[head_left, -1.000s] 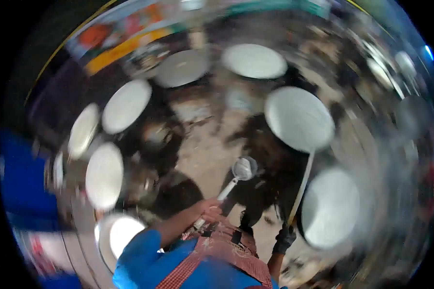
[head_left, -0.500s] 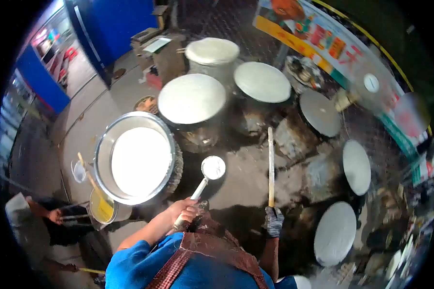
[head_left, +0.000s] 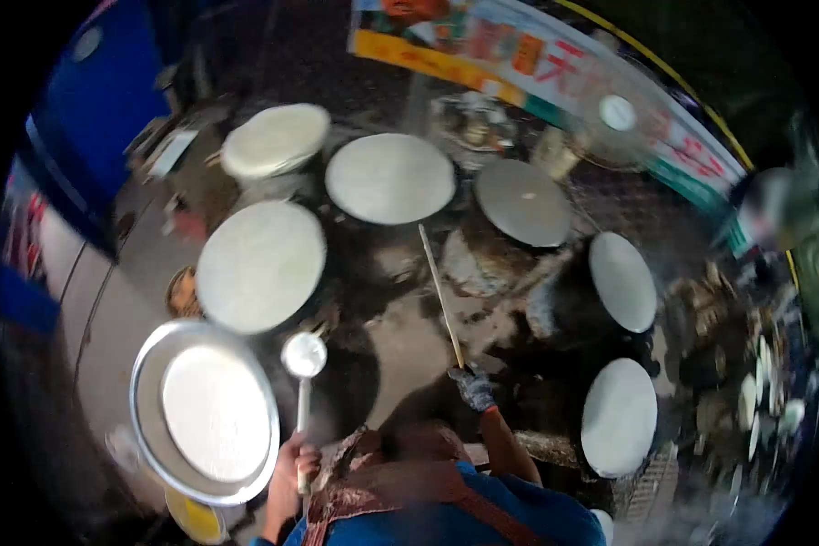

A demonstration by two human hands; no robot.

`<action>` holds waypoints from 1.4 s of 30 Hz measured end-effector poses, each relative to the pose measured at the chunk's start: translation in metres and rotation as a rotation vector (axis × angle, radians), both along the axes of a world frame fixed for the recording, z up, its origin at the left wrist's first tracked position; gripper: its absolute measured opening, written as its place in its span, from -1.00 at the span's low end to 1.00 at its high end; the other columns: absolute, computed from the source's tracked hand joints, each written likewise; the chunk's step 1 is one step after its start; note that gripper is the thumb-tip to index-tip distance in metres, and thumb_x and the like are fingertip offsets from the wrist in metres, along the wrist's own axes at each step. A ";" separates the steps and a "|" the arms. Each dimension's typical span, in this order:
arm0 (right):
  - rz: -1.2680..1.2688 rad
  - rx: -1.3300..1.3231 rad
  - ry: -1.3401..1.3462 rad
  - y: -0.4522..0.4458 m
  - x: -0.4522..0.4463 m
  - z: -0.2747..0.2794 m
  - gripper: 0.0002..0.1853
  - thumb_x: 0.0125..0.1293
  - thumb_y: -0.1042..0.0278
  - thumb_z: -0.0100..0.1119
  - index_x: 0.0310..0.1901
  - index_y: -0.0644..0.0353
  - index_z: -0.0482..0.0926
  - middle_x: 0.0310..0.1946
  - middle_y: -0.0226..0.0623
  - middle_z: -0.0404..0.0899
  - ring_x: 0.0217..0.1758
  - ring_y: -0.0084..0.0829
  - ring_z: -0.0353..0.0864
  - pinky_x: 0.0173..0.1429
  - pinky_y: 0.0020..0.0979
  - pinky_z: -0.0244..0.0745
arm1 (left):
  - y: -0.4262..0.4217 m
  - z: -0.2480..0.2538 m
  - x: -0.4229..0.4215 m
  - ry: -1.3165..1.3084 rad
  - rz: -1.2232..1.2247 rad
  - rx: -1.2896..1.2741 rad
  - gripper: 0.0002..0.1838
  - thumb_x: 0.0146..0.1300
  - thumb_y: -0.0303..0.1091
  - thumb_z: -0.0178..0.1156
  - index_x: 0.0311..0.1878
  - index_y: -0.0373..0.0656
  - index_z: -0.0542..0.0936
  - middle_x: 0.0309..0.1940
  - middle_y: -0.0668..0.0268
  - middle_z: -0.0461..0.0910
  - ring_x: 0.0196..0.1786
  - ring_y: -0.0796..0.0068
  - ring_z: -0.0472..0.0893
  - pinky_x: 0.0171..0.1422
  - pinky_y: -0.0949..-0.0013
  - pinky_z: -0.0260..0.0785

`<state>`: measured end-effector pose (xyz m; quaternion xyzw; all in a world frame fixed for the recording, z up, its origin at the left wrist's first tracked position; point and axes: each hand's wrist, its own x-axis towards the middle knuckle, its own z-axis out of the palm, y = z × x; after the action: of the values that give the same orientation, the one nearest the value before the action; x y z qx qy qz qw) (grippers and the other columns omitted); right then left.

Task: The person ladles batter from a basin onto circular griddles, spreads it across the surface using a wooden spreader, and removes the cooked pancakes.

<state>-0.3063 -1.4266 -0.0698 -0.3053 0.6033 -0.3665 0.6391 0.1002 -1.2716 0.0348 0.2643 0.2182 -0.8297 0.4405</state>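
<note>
With 12 dead ahead of the person: 1 ladle (head_left: 303,396), 1 stick (head_left: 441,296), 1 basin (head_left: 146,400), 6 discs (head_left: 389,179) (5 whitish, 1 grey), arcing 11 to 2 o'clock. Ladle at 11: pale handle, round bowl, white inside. Stick at 12: long, thin, pale. Bare left hand (head_left: 293,460) wraps the ladle's handle; gloved right hand (head_left: 475,389) grips the stick's near end. Basin at 10: shiny metal, white contents.
</note>
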 end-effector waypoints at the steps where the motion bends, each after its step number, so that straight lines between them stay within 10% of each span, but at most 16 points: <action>1: -0.023 -0.030 0.103 -0.025 -0.023 -0.044 -0.82 0.05 0.30 0.18 -0.33 0.17 0.50 -0.62 -0.42 0.43 -0.59 -0.50 0.33 -0.54 -0.41 0.24 | -0.011 -0.005 -0.001 -0.032 -0.010 0.027 -0.81 0.23 -0.21 -0.10 -0.48 -0.01 0.36 -0.73 0.47 0.22 -0.79 0.67 0.17 -0.77 0.58 0.00; 6: -0.022 0.072 0.555 -0.149 -0.139 -0.046 -0.70 0.02 0.16 0.17 -0.33 0.25 0.51 -0.57 -0.27 0.50 -0.52 -0.25 0.43 -0.40 -0.32 0.35 | -0.083 0.006 -0.069 0.205 0.107 0.001 -0.74 0.21 -0.20 -0.10 -0.56 -0.07 0.35 -0.75 0.43 0.28 -0.80 0.64 0.25 -0.76 0.56 0.09; 19: 0.064 -0.063 0.552 -0.280 -0.300 0.017 -0.64 0.16 0.16 0.04 -0.14 0.29 0.46 -0.55 -0.33 0.50 -0.56 -0.35 0.42 -0.45 -0.33 0.37 | -0.184 0.046 -0.192 0.087 0.186 0.070 -0.73 0.24 -0.19 -0.12 -0.54 -0.09 0.33 -0.77 0.45 0.23 -0.82 0.69 0.18 -0.84 0.62 0.03; 26: 0.188 -0.207 0.571 -0.296 -0.211 -0.029 -0.60 0.13 0.11 0.08 -0.17 0.32 0.47 -0.52 -0.24 0.51 -0.53 -0.28 0.44 -0.41 -0.31 0.37 | -0.203 0.052 -0.208 0.343 0.289 0.020 -0.71 0.25 -0.21 -0.14 -0.57 -0.08 0.26 -0.76 0.47 0.14 -0.81 0.68 0.13 -0.81 0.61 -0.02; 30: 0.342 -0.358 0.579 -0.305 -0.140 -0.037 -0.58 0.12 0.08 0.10 -0.18 0.33 0.47 -0.50 -0.19 0.52 -0.51 -0.23 0.45 -0.38 -0.29 0.37 | -0.189 0.062 -0.213 0.369 0.445 0.073 -0.73 0.27 -0.23 -0.17 -0.14 -0.25 0.34 -0.77 0.48 0.11 -0.82 0.71 0.11 -0.83 0.62 -0.02; 34: 0.477 -0.549 0.671 -0.303 -0.070 -0.033 -0.56 0.11 0.06 0.12 -0.20 0.34 0.47 -0.48 -0.14 0.53 -0.49 -0.19 0.46 -0.35 -0.28 0.38 | -0.150 0.055 -0.197 0.267 0.576 0.027 -0.66 0.25 -0.23 -0.14 -0.62 -0.12 0.15 -0.77 0.44 0.12 -0.83 0.69 0.10 -0.84 0.62 -0.03; 38: 0.545 -0.759 0.855 -0.289 -0.015 -0.044 -0.54 0.09 0.03 0.15 -0.21 0.35 0.47 -0.46 -0.09 0.54 -0.48 -0.15 0.48 -0.33 -0.27 0.38 | -0.101 0.059 -0.168 0.015 0.698 0.078 -0.96 0.24 -0.31 -0.09 -0.31 0.00 0.31 -0.75 0.44 0.11 -0.81 0.71 0.09 -0.85 0.65 -0.08; 42: 0.708 -0.483 1.149 -0.232 0.053 0.050 -0.50 0.12 -0.03 0.07 -0.13 0.29 0.45 -0.42 -0.04 0.53 -0.36 -0.06 0.47 -0.25 -0.19 0.35 | -0.055 0.050 -0.120 -0.032 0.763 0.126 -0.77 0.23 -0.35 -0.07 -0.05 0.17 0.35 -0.73 0.47 0.10 -0.80 0.74 0.05 -0.85 0.66 -0.11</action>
<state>-0.2533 -1.6586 -0.0201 -0.7603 0.6114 -0.0416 0.2154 -0.0194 -1.3263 0.0845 0.2035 0.3445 -0.5870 0.7038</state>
